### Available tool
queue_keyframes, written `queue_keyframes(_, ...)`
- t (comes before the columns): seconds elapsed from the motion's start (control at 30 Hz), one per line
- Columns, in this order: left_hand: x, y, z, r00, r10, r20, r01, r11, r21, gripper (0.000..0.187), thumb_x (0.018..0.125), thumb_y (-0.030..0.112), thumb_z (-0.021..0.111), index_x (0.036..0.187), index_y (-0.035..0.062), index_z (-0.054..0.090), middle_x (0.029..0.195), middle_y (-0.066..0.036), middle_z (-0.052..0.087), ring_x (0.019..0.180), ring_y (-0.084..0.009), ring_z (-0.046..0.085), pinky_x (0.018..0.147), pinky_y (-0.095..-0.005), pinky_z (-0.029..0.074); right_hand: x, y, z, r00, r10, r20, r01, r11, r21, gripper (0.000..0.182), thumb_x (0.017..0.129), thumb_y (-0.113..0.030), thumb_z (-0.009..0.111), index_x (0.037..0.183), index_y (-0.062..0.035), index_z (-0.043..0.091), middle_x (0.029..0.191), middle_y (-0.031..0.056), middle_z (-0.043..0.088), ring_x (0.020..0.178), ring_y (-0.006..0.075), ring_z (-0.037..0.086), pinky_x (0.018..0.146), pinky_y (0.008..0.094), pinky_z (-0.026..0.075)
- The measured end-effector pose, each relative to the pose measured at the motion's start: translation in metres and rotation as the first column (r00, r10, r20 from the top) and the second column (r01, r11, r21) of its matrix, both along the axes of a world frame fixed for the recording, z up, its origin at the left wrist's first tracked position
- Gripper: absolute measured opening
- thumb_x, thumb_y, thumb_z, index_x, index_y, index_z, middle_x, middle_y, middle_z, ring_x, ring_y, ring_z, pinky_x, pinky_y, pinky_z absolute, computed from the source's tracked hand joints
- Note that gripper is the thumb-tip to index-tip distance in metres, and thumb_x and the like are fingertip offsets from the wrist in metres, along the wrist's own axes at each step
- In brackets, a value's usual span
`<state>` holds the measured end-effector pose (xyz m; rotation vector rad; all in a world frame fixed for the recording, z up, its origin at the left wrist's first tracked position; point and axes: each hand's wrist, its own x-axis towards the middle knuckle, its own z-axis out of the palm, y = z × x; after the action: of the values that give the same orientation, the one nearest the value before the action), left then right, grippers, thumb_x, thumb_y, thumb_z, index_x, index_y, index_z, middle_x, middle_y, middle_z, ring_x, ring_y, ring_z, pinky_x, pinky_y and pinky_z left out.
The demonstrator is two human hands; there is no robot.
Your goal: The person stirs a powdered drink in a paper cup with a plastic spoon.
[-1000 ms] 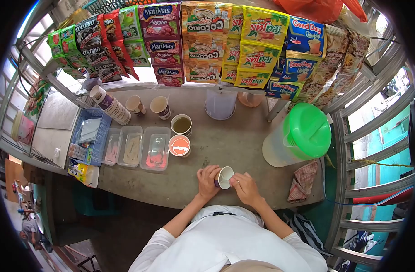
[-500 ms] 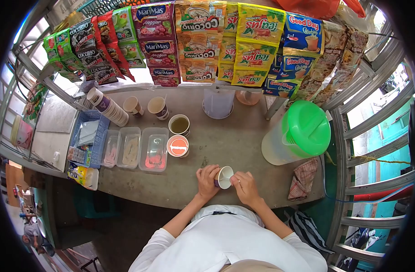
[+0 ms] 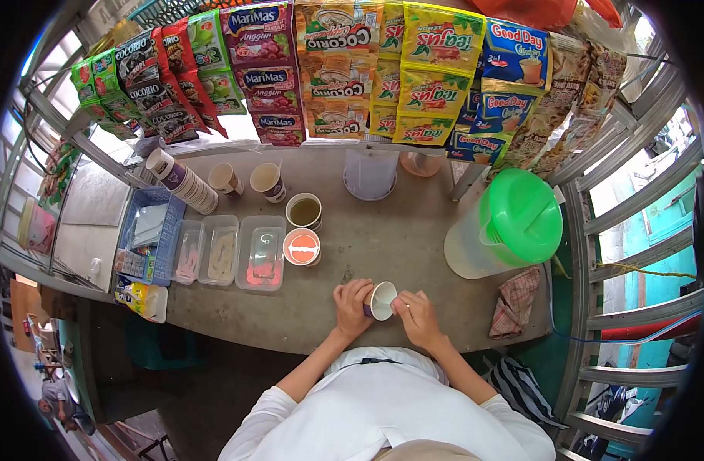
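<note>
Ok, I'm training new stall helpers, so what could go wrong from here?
The paper cup might buckle or slip if the left grip squeezes too hard while the right grip is at its rim. The uncovered cup of liquid, standing close to the orange-topped cup, could spill if bumped.

Near the front edge of the grey-brown table (image 3: 390, 238), the cup (image 3: 383, 301) is white inside, partly purple outside. Toward the right edge, the pitcher (image 3: 476, 247) has a green lid (image 3: 524, 217) and the cloth (image 3: 515, 303) a red and pale check; by the left edge the basket (image 3: 166, 250) is blue, and the sealed cup (image 3: 301, 247) farther in is orange-topped.
</note>
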<state>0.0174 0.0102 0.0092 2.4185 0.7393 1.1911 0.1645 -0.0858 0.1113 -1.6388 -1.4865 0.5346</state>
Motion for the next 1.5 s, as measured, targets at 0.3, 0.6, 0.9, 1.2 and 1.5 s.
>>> queue_keyframes(0.3,0.0,-0.001,0.004,1.0,0.004,-0.004,-0.004,0.999,-0.038,0.076,0.057,0.015,0.084,0.123,0.0105,0.045,0.12,-0.01,0.06,0.11,-0.029,0.057,0.095,-0.045,0.032,0.001,0.0,-0.001,1.0,-0.01,0.016,0.01,1.0,0.008,0.03,0.099,-0.021,0.045,0.076,-0.0037,0.054,0.07,0.0102,0.053,0.067,0.0284,0.05,0.066,0.0375,0.033)
queue_keyframes(0.6,-0.002,0.0,-0.006,1.0,0.011,0.002,-0.011,0.999,-0.043,0.082,0.055,0.02,0.085,0.126,0.0129,0.045,0.123,-0.007,0.058,0.113,-0.0273,0.056,0.094,-0.0468,0.033,0.003,-0.001,0.0,0.999,0.007,-0.037,-0.008,1.0,-0.003,0.031,0.099,-0.022,0.045,0.075,-0.0035,0.054,0.071,0.0102,0.054,0.066,0.0286,0.05,0.067,0.0374,0.033)
queue_keyframes(0.9,-0.001,-0.003,0.004,1.0,-0.023,0.006,0.024,0.997,-0.076,0.09,0.053,0.032,0.088,0.128,0.0123,0.043,0.124,-0.007,0.058,0.113,-0.0266,0.057,0.092,-0.0456,0.032,0.005,0.0,-0.006,1.0,-0.019,-0.011,0.019,0.999,0.046,0.03,0.098,-0.021,0.046,0.075,-0.0029,0.054,0.071,0.0107,0.054,0.066,0.0292,0.05,0.066,0.0374,0.033)
queue_keyframes(1.2,-0.002,-0.002,-0.003,0.999,-0.037,-0.021,0.037,0.999,-0.004,0.087,0.053,0.027,0.09,0.125,0.0133,0.042,0.119,-0.009,0.059,0.109,-0.0278,0.058,0.092,-0.0464,0.033,0.007,-0.004,-0.004,0.998,0.008,-0.055,-0.007,1.0,0.011,0.031,0.099,-0.021,0.045,0.075,-0.0035,0.054,0.071,0.0102,0.054,0.066,0.0289,0.05,0.066,0.0375,0.033)
queue_keyframes(1.5,-0.002,-0.003,-0.002,0.999,-0.034,-0.029,0.035,0.999,0.035,0.087,0.052,0.023,0.089,0.124,0.015,0.041,0.118,-0.008,0.059,0.107,-0.0268,0.058,0.089,-0.0459,0.033,0.009,-0.004,-0.003,0.999,0.008,-0.032,-0.008,1.0,0.001,0.031,0.099,-0.021,0.045,0.075,-0.0036,0.055,0.071,0.0105,0.055,0.067,0.0288,0.051,0.067,0.0372,0.034)
